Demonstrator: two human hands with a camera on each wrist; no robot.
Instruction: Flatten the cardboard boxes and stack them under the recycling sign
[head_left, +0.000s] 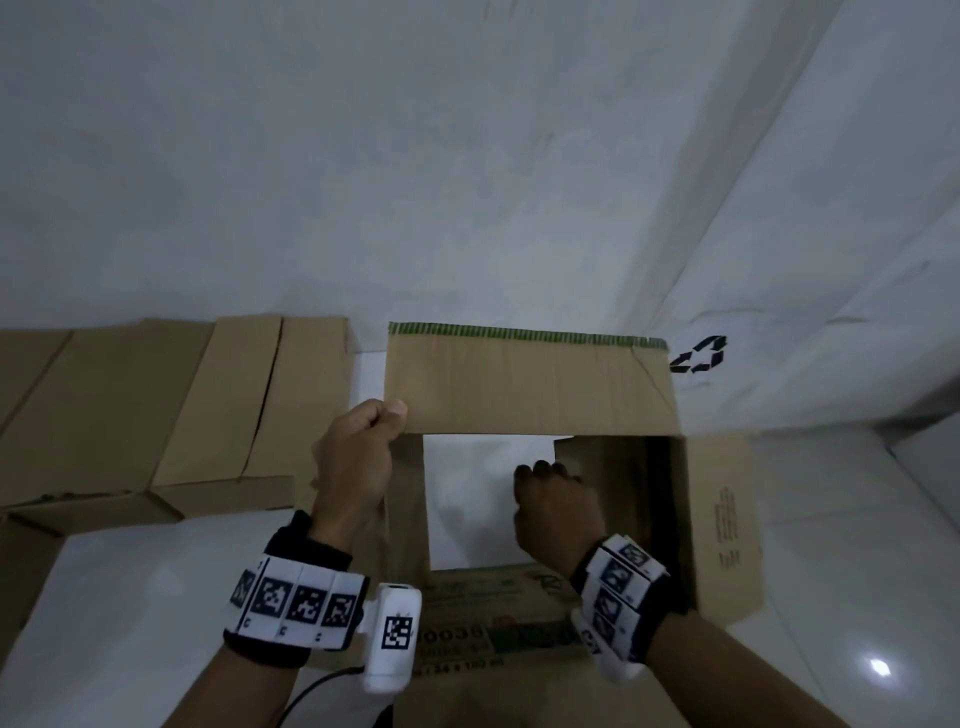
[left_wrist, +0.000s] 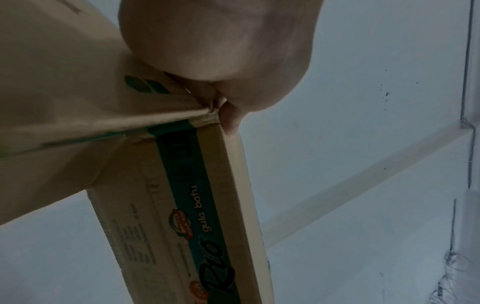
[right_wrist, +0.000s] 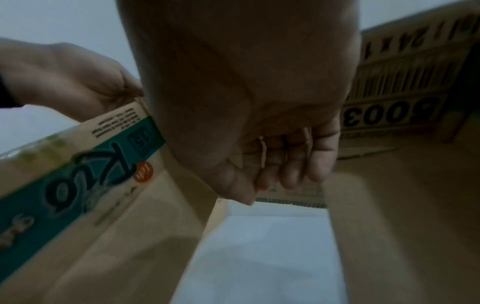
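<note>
An open brown cardboard box (head_left: 722, 519) with green "Rio" print stands on the white floor, and the floor shows through its open bottom. My left hand (head_left: 389, 415) pinches the near left corner of the raised far flap (head_left: 524, 389); the left wrist view shows that hand (left_wrist: 221, 98) on the printed flap's corner (left_wrist: 207, 119). My right hand (head_left: 545, 475) is down inside the box with its fingers curled at the left edge of an inner flap (head_left: 597, 457). In the right wrist view, a pale cardboard edge shows between those fingers (right_wrist: 285, 164). The recycling sign (head_left: 698, 356) is on the wall at the right.
Several flattened brown boxes (head_left: 156, 405) lie on the floor at the left, against the white wall (head_left: 467, 156). Another piece of cardboard (head_left: 21, 571) sits at the near left edge. White floor (head_left: 857, 519) lies to the right of the box, below the sign.
</note>
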